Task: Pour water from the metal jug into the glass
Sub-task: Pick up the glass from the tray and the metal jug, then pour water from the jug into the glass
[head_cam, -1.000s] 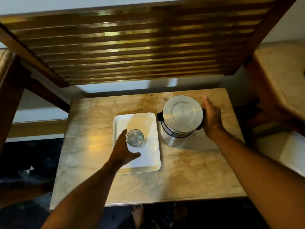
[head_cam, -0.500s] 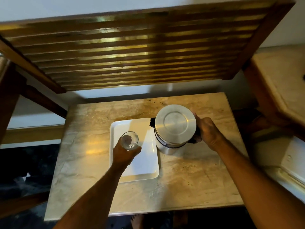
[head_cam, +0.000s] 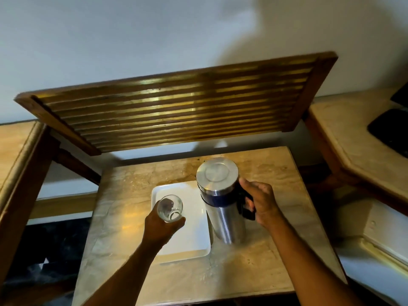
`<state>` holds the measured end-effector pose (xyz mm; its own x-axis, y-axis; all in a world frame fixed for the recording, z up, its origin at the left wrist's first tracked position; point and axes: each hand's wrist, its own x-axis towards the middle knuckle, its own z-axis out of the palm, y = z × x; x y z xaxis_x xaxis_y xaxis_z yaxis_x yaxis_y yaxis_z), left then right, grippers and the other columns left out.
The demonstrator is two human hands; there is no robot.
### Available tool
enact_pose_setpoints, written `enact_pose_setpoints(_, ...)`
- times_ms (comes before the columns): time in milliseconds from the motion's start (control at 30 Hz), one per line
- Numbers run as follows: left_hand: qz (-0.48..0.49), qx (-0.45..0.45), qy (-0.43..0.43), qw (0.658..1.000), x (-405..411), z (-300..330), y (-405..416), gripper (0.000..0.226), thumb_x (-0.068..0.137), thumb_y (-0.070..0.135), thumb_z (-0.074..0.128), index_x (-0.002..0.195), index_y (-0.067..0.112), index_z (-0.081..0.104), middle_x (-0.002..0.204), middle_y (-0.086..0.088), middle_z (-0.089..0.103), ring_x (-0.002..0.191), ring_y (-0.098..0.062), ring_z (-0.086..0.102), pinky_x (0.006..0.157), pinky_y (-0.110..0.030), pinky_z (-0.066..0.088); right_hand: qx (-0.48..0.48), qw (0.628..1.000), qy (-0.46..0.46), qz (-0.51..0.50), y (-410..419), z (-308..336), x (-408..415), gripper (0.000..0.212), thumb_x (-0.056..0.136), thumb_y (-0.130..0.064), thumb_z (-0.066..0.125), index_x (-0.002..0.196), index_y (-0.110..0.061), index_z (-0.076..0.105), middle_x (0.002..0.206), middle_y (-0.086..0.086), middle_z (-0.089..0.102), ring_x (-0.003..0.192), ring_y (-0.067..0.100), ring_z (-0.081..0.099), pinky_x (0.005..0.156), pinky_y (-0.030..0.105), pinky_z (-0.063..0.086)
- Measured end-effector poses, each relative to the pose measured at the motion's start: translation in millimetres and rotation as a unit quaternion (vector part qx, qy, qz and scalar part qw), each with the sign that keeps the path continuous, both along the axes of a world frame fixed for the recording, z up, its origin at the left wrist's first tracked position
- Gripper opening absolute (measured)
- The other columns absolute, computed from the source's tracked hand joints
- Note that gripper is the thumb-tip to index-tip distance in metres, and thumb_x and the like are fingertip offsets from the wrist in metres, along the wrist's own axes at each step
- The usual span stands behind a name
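Note:
A tall metal jug (head_cam: 223, 208) with a flat steel lid and a dark band hangs above the marble table (head_cam: 242, 268), lifted off it and roughly upright. My right hand (head_cam: 261, 203) grips its black handle on the right side. My left hand (head_cam: 162, 226) holds a clear glass (head_cam: 170, 207) from below, tilted with its mouth toward the camera, over the left part of a white rectangular tray (head_cam: 194, 246). Glass and jug are apart, the jug to the right. No water stream is visible.
A slatted wooden panel (head_cam: 176, 111) leans against the wall behind the table. Marble counters stand at the left (head_cam: 15, 146) and right (head_cam: 357, 146); the right one carries a dark object (head_cam: 390, 129). Dark floor lies at lower left.
Both hands have risen: the glass left the tray in my left hand, and the jug came off the table in my right. The camera tilted up, showing more wall.

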<state>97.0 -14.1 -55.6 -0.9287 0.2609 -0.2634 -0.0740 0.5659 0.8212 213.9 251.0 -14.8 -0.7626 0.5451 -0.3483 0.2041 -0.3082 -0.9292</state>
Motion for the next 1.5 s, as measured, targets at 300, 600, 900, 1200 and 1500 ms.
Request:
enact_pose_setpoints(300,-0.003,0.023,0.061,0.998,-3.1,128.9,-13.1,0.054,0.058,0.016,0.093,0.104,0.020,0.066,0.097,0.000,0.070,0.091,-0.024,0.067,0.077,-0.033,0.048,0.012,0.997,0.075,-0.005,6.6,154.0,11.9,0.034,0.076,-0.035,0.075,0.058,-0.016,0.054,0.042,-0.002,0.042,0.037,0.012,0.035,0.036,0.021,0.031)
enact_pose_setpoints(600,-0.083,0.056,0.186,0.977,-26.7,322.3,13.2,0.037,0.065,0.030,0.088,0.093,0.028,0.063,0.087,0.003,0.068,0.084,-0.012,0.066,0.070,-0.026,0.051,0.052,0.989,0.123,-0.069,-4.9,398.9,-26.0,0.026,0.089,-0.029,0.066,0.073,-0.009,0.062,0.037,-0.009,0.043,0.031,0.006,0.033,0.030,0.018,0.024)
enact_pose_setpoints(900,-0.113,0.102,0.322,0.934,-57.3,489.1,19.2,0.028,0.066,0.045,0.081,0.062,0.022,0.066,0.060,0.012,0.071,0.057,-0.005,0.069,0.047,-0.009,0.049,0.160,0.970,0.182,0.005,-24.8,580.4,-47.9,0.023,0.081,-0.025,0.070,0.064,-0.013,0.062,0.035,-0.004,0.037,0.029,0.013,0.026,0.037,0.018,0.019)
enact_pose_setpoints(1200,-0.078,0.097,0.345,0.930,-63.9,523.6,17.2,0.046,0.062,0.054,0.077,0.078,0.012,0.068,0.064,0.007,0.065,0.066,-0.015,0.068,0.054,-0.021,0.048,0.317,0.939,0.121,0.062,-40.6,638.2,-57.7,0.033,0.080,-0.030,0.073,0.054,-0.013,0.062,0.033,-0.007,0.042,0.027,0.009,0.030,0.032,0.014,0.027)
enact_pose_setpoints(1500,-0.064,0.090,0.349,0.931,-72.2,530.9,18.9,0.051,0.064,0.057,0.076,0.081,0.009,0.068,0.063,0.008,0.064,0.065,-0.014,0.067,0.053,-0.017,0.045,0.420,0.903,0.053,0.073,-59.7,673.5,-74.4,0.025,0.082,-0.031,0.069,0.076,-0.007,0.069,0.051,-0.001,0.042,0.030,0.007,0.027,0.037,0.018,0.028)
